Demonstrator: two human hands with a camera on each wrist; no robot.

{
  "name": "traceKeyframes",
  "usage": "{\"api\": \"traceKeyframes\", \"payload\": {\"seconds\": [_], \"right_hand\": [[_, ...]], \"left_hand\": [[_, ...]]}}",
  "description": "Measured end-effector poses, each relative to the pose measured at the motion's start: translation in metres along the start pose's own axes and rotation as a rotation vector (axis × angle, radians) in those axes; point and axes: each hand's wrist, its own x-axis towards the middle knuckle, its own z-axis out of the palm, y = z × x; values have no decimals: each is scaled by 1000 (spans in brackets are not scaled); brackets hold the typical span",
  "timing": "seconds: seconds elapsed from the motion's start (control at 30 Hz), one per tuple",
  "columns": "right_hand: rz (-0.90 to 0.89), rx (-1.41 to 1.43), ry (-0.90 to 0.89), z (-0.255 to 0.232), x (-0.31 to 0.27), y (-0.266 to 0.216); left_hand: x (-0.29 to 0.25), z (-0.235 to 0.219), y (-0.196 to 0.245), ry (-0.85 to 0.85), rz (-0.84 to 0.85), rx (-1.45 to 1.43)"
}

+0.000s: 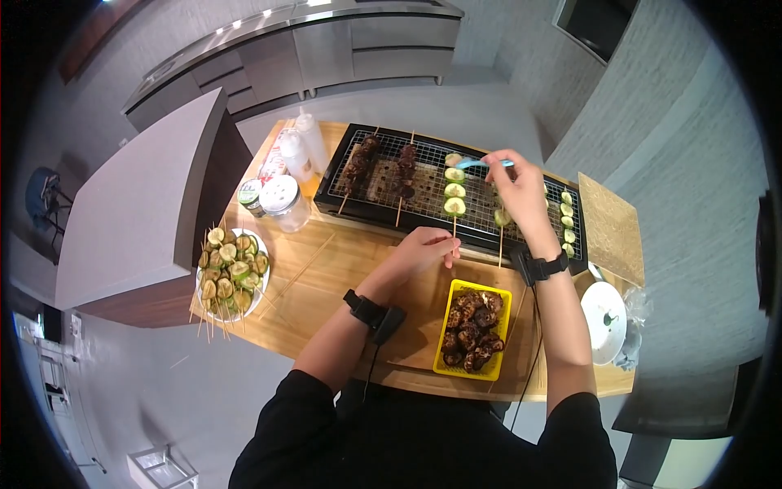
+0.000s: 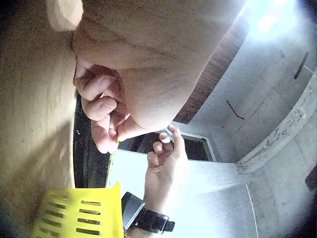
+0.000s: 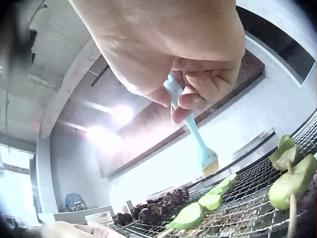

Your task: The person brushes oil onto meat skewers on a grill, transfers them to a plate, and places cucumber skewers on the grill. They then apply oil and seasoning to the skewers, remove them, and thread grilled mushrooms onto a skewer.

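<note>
On the black grill (image 1: 366, 213) lies a skewer of green zucchini slices (image 1: 454, 191), pointing away from me. My left hand (image 1: 425, 251) pinches the near end of its bamboo stick at the grill's front edge. Over the far end, my right hand (image 1: 517, 189) grips a light blue basting brush (image 3: 195, 131), its pale bristles close over the far slice. Another zucchini skewer (image 3: 292, 183) lies under my right hand, partly hidden by it. In the left wrist view, the curled fingers (image 2: 104, 134) of my left hand cover most of the stick.
Dark skewers (image 1: 405, 171) lie on the grill's left side, more zucchini (image 1: 568, 222) at its right end. A yellow basket (image 1: 438, 367) of browned pieces stands in front. Left are a plate (image 1: 262, 285) of zucchini skewers, a jar (image 1: 285, 208) and squeeze bottles (image 1: 295, 155); right, a white bowl (image 1: 603, 326).
</note>
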Motion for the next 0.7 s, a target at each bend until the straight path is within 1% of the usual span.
{"api": "traceKeyframes", "payload": {"seconds": [0.03,0.17,0.27,0.37,0.47,0.6,0.7], "right_hand": [[52,-14,13,-4,1,-7],[6,-55,-79,1,7,1],[20,-46,26,1,14,3],[16,-78,-85,4,22,18],[-26,-12,32,5,24,21],[49,-113,-103,1,26,17],[47,-38,31,-2,21,5]], "left_hand": [[-2,2,4,-1,6,-15],[0,0,-1,-7,27,31],[-1,0,2,-5,11,4],[1,0,-3,-2,33,0],[-2,1,5,1,4,13],[-1,1,0,0,29,9],[-1,0,1,1,26,9]]}}
